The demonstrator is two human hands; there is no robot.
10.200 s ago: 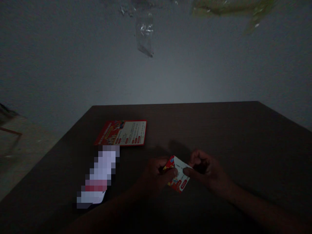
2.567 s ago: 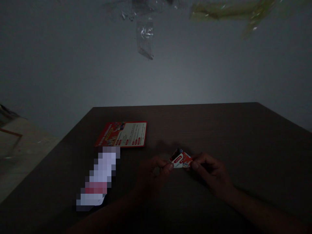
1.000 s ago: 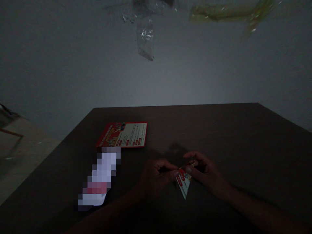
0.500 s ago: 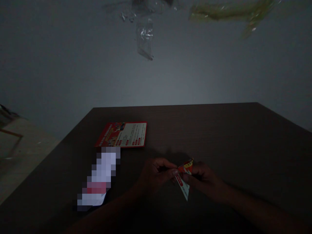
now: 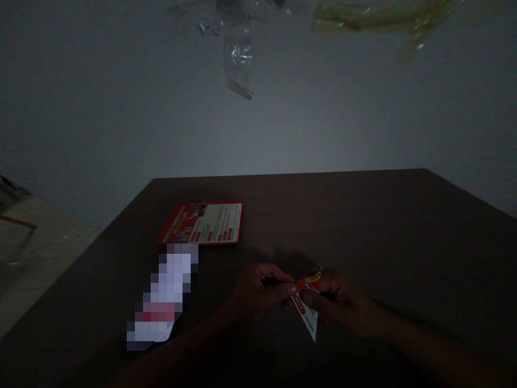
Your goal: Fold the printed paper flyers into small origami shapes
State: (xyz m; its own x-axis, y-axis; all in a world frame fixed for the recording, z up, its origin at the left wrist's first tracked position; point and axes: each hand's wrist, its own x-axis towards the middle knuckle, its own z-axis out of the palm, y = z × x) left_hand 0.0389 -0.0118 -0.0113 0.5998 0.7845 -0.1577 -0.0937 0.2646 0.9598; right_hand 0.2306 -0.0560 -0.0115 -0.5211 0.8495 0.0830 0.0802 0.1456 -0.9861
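Observation:
Between my two hands is a folded paper leaflet (image 5: 307, 318), printed red, yellow and white, with a pointed white end hanging down toward me. My left hand (image 5: 262, 288) pinches its left side, thumb on top. From the right, my right hand (image 5: 341, 302) grips the other side with the thumb across the front. The fingers behind the paper are partly hidden. Both hands are held over the dark brown table (image 5: 363, 221).
A stack of red and white printed leaflets (image 5: 220, 223) lies at the table's left. Nearer me is a phone-like bright object (image 5: 167, 291), blurred out by pixelation. A clear plastic bag (image 5: 239, 62) and yellow tape (image 5: 367, 20) are on the wall behind.
The folded leaflet has tilted and dropped slightly, its white point now lower and a little farther right. Both hands keep their grip and have shifted only slightly.

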